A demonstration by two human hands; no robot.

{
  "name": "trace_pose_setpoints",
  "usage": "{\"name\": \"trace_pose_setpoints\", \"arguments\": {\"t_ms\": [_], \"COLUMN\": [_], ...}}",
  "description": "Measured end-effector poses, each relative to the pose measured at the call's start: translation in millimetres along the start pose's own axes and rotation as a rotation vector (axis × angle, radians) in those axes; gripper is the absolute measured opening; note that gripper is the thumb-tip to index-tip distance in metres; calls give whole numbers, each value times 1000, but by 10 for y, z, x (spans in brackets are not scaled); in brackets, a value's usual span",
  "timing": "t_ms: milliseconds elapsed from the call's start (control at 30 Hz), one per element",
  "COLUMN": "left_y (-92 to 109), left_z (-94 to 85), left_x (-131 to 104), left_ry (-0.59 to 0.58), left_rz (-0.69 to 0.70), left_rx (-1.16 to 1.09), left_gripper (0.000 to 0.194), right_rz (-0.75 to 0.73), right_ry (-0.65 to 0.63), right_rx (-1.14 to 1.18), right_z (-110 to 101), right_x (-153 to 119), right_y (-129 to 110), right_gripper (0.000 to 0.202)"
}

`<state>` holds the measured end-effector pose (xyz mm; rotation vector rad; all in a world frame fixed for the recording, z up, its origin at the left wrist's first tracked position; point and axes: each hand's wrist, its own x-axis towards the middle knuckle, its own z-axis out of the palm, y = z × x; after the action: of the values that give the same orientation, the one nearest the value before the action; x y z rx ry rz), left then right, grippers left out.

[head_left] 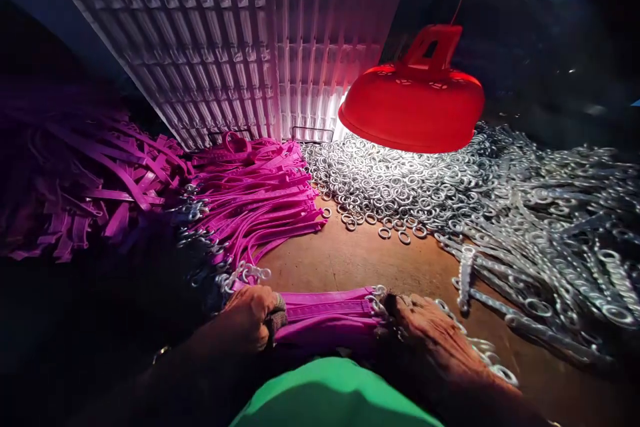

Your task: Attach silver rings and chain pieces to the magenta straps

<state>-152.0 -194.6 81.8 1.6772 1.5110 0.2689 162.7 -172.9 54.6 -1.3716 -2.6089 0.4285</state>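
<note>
A bundle of pink straps (325, 310) stretches between both hands near the front edge of the table. My left hand (257, 313) is closed round its left end, with several metal rings and links showing just beyond the fist. At the right end, my right hand (415, 320) has its fingers closed by the metal rings on the strap ends. More silvery rings and links trail from beneath that hand toward the lower right. Dark coverings show on fingers of both hands.
A pile of pink straps (270, 193) lies beyond my left hand, and loose purple straps (120, 180) at the far left. Metal rings (400, 187) sit under a red lamp (415, 107). Metal chain pieces (560, 247) cover the right. A ridged panel (225, 47) stands behind.
</note>
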Motion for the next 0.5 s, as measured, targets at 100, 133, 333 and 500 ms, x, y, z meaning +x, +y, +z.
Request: {"name": "trace_pose_setpoints", "arguments": {"t_ms": [100, 133, 333, 500], "left_y": [-42, -56, -304, -531], "left_z": [-99, -152, -341, -343], "left_x": [125, 193, 692, 952], "left_ry": [176, 266, 496, 355], "left_rz": [20, 21, 11, -58], "left_rx": [-54, -37, 505, 702], "left_gripper": [20, 22, 83, 85], "right_rz": [-106, -137, -375, -473], "right_ry": [116, 157, 216, 256], "right_rx": [-154, -156, -95, -96], "right_z": [11, 21, 453, 1059], "right_x": [138, 212, 629, 657], "right_y": [48, 27, -231, -26], "right_gripper": [18, 18, 40, 41]}}
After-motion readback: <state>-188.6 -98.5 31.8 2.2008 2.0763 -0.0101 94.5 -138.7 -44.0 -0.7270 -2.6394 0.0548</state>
